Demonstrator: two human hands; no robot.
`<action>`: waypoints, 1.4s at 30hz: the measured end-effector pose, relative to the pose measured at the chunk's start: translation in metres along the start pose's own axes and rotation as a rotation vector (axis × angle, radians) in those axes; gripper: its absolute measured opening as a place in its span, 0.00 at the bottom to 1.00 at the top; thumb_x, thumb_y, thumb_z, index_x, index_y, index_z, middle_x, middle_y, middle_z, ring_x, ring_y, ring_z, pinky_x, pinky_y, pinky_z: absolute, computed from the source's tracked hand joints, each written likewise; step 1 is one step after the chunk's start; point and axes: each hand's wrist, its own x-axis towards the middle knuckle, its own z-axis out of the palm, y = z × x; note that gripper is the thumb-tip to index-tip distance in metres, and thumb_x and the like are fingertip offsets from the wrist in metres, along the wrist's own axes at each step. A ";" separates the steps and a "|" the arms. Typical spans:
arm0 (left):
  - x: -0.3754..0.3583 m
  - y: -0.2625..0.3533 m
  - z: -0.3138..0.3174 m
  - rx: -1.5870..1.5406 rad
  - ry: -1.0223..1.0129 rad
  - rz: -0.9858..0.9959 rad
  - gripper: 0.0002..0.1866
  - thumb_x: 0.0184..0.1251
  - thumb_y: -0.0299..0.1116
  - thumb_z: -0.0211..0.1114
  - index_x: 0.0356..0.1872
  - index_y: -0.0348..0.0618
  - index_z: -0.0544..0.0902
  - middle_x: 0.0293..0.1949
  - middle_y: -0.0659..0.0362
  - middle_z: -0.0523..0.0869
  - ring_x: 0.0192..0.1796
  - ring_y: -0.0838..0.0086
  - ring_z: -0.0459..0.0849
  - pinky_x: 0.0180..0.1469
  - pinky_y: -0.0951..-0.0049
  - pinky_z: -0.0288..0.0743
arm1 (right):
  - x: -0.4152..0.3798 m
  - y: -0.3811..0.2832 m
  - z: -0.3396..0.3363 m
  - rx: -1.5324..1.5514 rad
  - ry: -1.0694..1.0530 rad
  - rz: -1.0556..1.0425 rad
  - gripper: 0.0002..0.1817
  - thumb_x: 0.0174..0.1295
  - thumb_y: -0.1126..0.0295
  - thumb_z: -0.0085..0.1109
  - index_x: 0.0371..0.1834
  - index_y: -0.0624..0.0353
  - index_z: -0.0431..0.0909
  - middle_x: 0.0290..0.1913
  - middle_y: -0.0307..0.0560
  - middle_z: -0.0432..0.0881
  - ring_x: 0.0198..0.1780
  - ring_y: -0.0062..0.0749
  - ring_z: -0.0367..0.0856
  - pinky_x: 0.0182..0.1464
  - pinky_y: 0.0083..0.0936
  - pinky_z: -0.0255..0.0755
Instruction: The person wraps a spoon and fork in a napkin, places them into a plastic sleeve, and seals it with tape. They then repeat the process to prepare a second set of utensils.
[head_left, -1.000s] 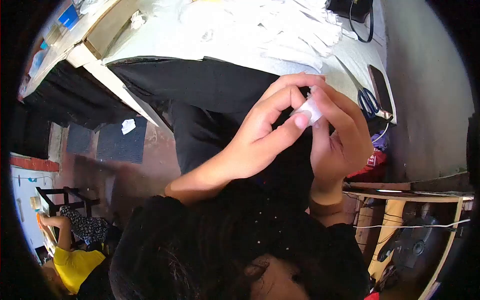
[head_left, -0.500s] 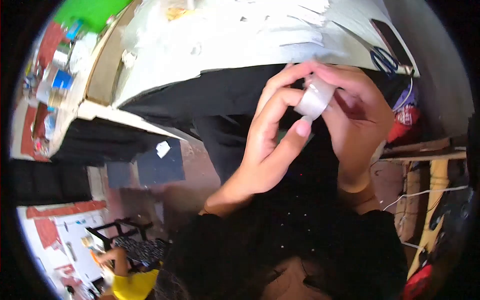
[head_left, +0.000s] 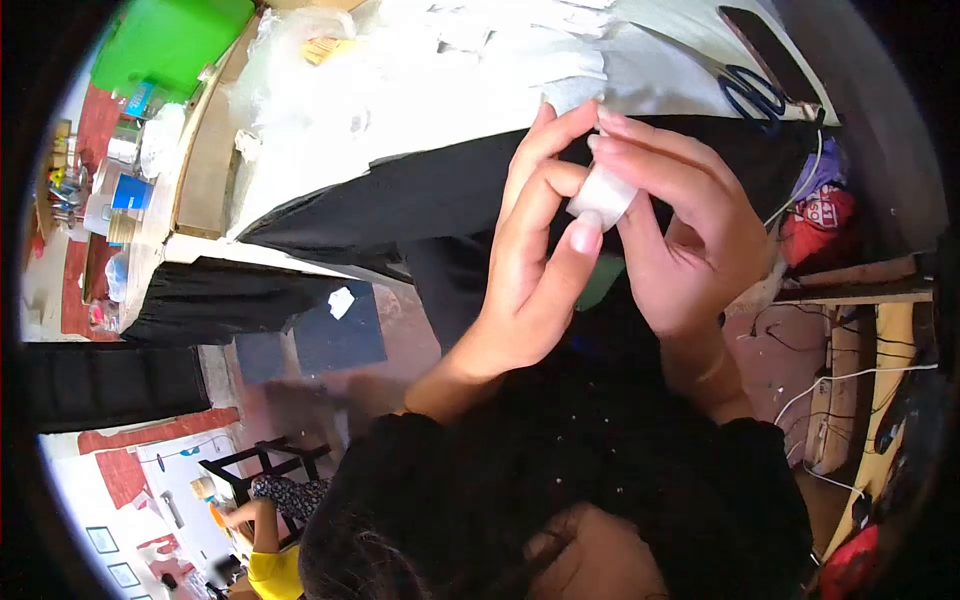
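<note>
Between my two hands is a small whitish roll of tape [head_left: 603, 197]. My left hand [head_left: 540, 255] grips its lower left side, with the thumb on its near edge and the fingers curled behind. From the other side my right hand [head_left: 690, 205] closes round it, the index and middle fingertips meeting the left fingertips at the top. What the fingertips pinch there is too small to make out. Beyond the hands lie scissors [head_left: 750, 95] with dark blue handles, on the white-covered table [head_left: 420, 110].
A dark phone [head_left: 765, 50] rests at the table's right corner, a white cable [head_left: 822, 150] hanging by it. White pieces [head_left: 575, 65] lie at the back. Left are a green object [head_left: 175, 40] and a blue-banded container [head_left: 130, 192]. A person in yellow [head_left: 275, 572] is at lower left.
Both hands and the tape roll have shifted slightly left in view. My right fingers have come down over the roll's upper side. The whole view has tilted a little.
</note>
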 end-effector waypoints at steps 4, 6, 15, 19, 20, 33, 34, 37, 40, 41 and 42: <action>-0.005 0.008 0.009 -0.133 0.014 -0.100 0.10 0.66 0.32 0.47 0.41 0.37 0.72 0.63 0.44 0.65 0.69 0.55 0.59 0.72 0.52 0.35 | 0.002 0.003 -0.002 -0.074 0.040 -0.168 0.15 0.47 0.91 0.55 0.38 0.66 0.81 0.43 0.54 0.82 0.43 0.40 0.82 0.46 0.27 0.77; -0.007 0.011 0.009 -0.161 0.013 -0.127 0.11 0.66 0.32 0.47 0.42 0.36 0.72 0.63 0.44 0.65 0.68 0.55 0.59 0.72 0.53 0.35 | 0.001 0.000 -0.002 -0.087 0.051 -0.205 0.15 0.47 0.92 0.56 0.37 0.66 0.81 0.43 0.54 0.82 0.43 0.40 0.82 0.46 0.27 0.77; -0.017 0.027 0.006 -0.153 0.041 -0.140 0.11 0.67 0.31 0.48 0.45 0.36 0.71 0.61 0.44 0.66 0.68 0.55 0.59 0.72 0.53 0.37 | 0.004 -0.015 0.003 -0.074 0.030 -0.248 0.14 0.48 0.90 0.56 0.37 0.68 0.81 0.42 0.56 0.82 0.44 0.41 0.82 0.47 0.28 0.77; -0.018 0.027 0.000 -0.153 0.031 -0.131 0.10 0.67 0.30 0.49 0.44 0.37 0.71 0.61 0.44 0.66 0.67 0.57 0.60 0.72 0.53 0.38 | -0.004 -0.019 0.008 0.045 0.009 0.011 0.15 0.52 0.89 0.54 0.44 0.70 0.77 0.44 0.56 0.81 0.46 0.38 0.81 0.49 0.25 0.76; -0.018 0.026 -0.001 -0.146 0.029 -0.109 0.09 0.66 0.30 0.50 0.44 0.37 0.71 0.61 0.44 0.66 0.67 0.57 0.60 0.71 0.53 0.38 | -0.005 -0.022 0.010 0.123 0.024 0.135 0.16 0.53 0.89 0.54 0.46 0.70 0.75 0.45 0.56 0.80 0.46 0.37 0.81 0.50 0.24 0.76; -0.016 0.016 -0.013 -0.162 0.021 -0.078 0.07 0.66 0.30 0.51 0.40 0.36 0.70 0.59 0.43 0.66 0.67 0.55 0.60 0.70 0.52 0.39 | -0.015 -0.014 0.020 0.189 0.020 0.141 0.15 0.53 0.93 0.52 0.43 0.71 0.73 0.46 0.61 0.78 0.47 0.38 0.80 0.51 0.29 0.77; -0.016 0.016 -0.013 -0.173 0.018 -0.091 0.07 0.66 0.29 0.51 0.40 0.36 0.70 0.59 0.43 0.66 0.66 0.55 0.60 0.70 0.52 0.40 | -0.015 -0.012 0.019 0.151 0.002 0.109 0.14 0.53 0.93 0.52 0.43 0.71 0.74 0.45 0.61 0.78 0.47 0.39 0.80 0.51 0.29 0.77; -0.017 0.019 -0.013 -0.205 0.024 -0.145 0.08 0.66 0.29 0.51 0.42 0.35 0.70 0.60 0.43 0.65 0.66 0.55 0.60 0.70 0.54 0.41 | -0.014 -0.008 0.018 0.054 -0.044 0.028 0.14 0.53 0.93 0.51 0.42 0.72 0.74 0.44 0.62 0.78 0.47 0.40 0.80 0.51 0.30 0.77; -0.018 0.020 -0.014 -0.201 0.017 -0.153 0.10 0.66 0.29 0.51 0.43 0.34 0.70 0.60 0.43 0.65 0.65 0.54 0.61 0.70 0.56 0.42 | -0.012 -0.008 0.016 -0.003 -0.070 -0.037 0.14 0.53 0.93 0.51 0.41 0.72 0.74 0.43 0.62 0.79 0.46 0.43 0.81 0.51 0.31 0.77; -0.018 0.019 -0.014 -0.196 0.013 -0.148 0.10 0.66 0.29 0.51 0.44 0.34 0.70 0.60 0.43 0.64 0.65 0.54 0.61 0.70 0.57 0.43 | -0.010 -0.008 0.016 -0.016 -0.078 -0.064 0.14 0.53 0.93 0.50 0.41 0.72 0.74 0.42 0.62 0.79 0.46 0.43 0.81 0.51 0.31 0.77; -0.019 0.018 -0.015 -0.192 0.011 -0.140 0.10 0.66 0.29 0.51 0.44 0.33 0.70 0.60 0.43 0.64 0.65 0.54 0.61 0.70 0.57 0.43 | -0.010 -0.009 0.015 -0.021 -0.088 -0.079 0.13 0.53 0.93 0.50 0.41 0.72 0.74 0.42 0.62 0.79 0.46 0.44 0.81 0.51 0.31 0.78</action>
